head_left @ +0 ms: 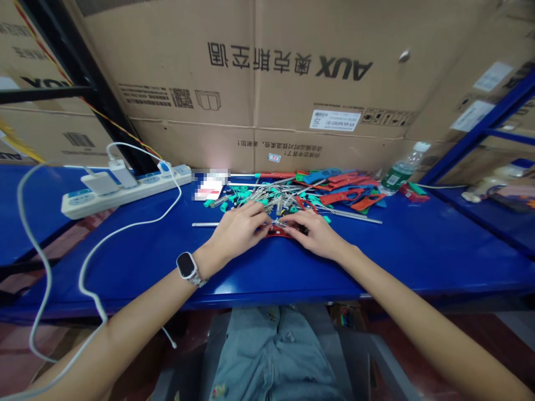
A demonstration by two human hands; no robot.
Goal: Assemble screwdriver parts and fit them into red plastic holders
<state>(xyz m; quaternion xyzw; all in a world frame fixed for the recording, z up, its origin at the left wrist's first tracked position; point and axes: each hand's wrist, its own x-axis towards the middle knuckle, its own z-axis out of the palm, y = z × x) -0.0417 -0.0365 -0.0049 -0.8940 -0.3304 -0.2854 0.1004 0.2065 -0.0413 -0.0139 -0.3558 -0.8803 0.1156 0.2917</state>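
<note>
My left hand (242,228), with a watch on its wrist, is closed in a pinch at the front of a pile of parts. Facing it, my right hand (315,233) pinches too, its fingertips close to the left ones. A small pale, shiny piece (277,223) shows between the fingertips; its kind is too small to tell. Just under them lies a red plastic part (278,232), partly hidden by the fingers. Behind the hands spreads a heap of metal rods, wires and green plastic pieces (240,195).
Red and blue plastic casings (345,186) lie at the pile's right, beside a green-labelled bottle (397,172). A white power strip (134,192) with chargers and a loose cable (104,236) occupies the left. A large cardboard box (267,111) walls off the blue table's (397,250) back.
</note>
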